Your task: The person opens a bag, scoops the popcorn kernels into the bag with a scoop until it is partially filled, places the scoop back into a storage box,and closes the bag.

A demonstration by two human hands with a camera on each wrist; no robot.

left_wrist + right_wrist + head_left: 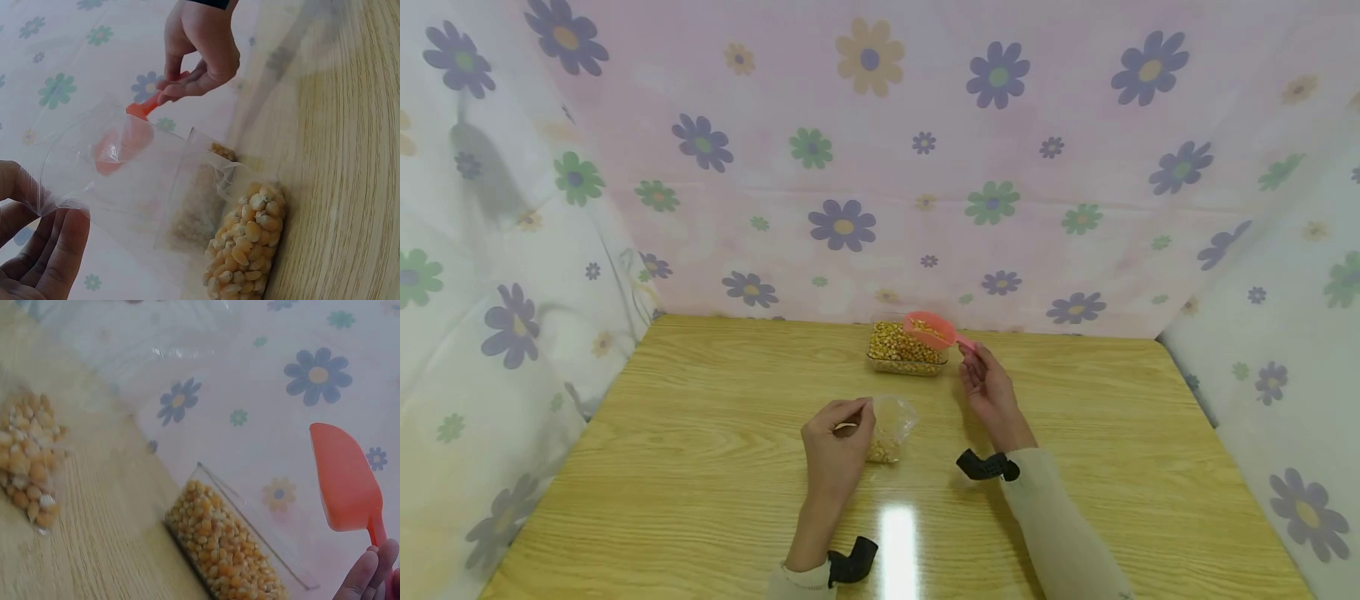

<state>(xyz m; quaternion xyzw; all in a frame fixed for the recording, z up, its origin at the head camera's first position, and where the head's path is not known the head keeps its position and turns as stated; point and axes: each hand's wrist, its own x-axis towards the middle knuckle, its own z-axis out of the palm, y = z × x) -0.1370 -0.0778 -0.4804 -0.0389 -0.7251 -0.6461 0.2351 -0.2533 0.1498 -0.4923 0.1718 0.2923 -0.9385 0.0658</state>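
My left hand (837, 446) pinches the rim of a clear plastic bag (144, 187) that stands on the table. Corn kernels (247, 240) fill the bottom of the bag. In my right hand (992, 392) is the handle of a red scoop (929, 331), gripped between fingers and thumb. Some kernels lie in the scoop in the head view, where it overlaps a clear rectangular container (907, 367). The right wrist view has the scoop (347, 481) up above that container, which is full of corn kernels (219, 547).
The wood-grain table (700, 467) runs back to a flower-patterned cloth (760, 183) right behind the container. More patterned cloth (1277, 333) hangs at both sides. A black wrist mount (852, 560) sits on the left wrist, another (985, 465) on the right.
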